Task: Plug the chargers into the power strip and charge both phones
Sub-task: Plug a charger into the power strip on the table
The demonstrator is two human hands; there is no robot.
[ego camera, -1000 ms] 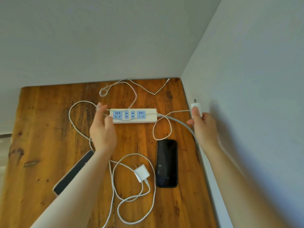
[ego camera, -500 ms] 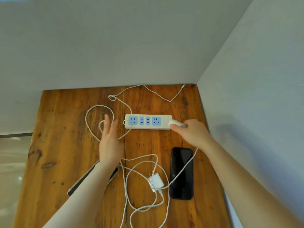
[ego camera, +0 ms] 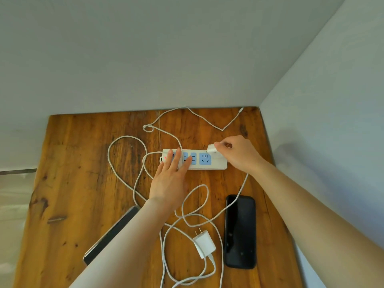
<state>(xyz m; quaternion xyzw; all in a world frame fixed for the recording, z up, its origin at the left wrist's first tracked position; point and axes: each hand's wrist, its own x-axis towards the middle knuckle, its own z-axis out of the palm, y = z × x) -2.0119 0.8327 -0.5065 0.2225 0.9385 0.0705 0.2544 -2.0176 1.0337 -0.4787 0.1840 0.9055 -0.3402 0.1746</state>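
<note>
A white power strip (ego camera: 216,165) with blue sockets lies across the middle of the wooden table (ego camera: 83,163). My left hand (ego camera: 170,179) rests flat on its left half, fingers spread. My right hand (ego camera: 239,154) pinches a white charger (ego camera: 212,149) just above the strip's right end, by the rightmost socket. A second white charger (ego camera: 204,244) lies loose in front, prongs up-left. A black phone (ego camera: 240,231) lies at the right. Another phone (ego camera: 112,233) lies at the left, partly hidden by my left forearm.
White cables (ego camera: 124,140) loop over the table around the strip and both phones; one cable end (ego camera: 241,110) lies near the far right corner. Walls close the table at the back and along the right side.
My left hand moved forward onto the power strip's left half. My right hand lifted the charger from the strip's right end to above its rightmost socket. The camera view shifted.
</note>
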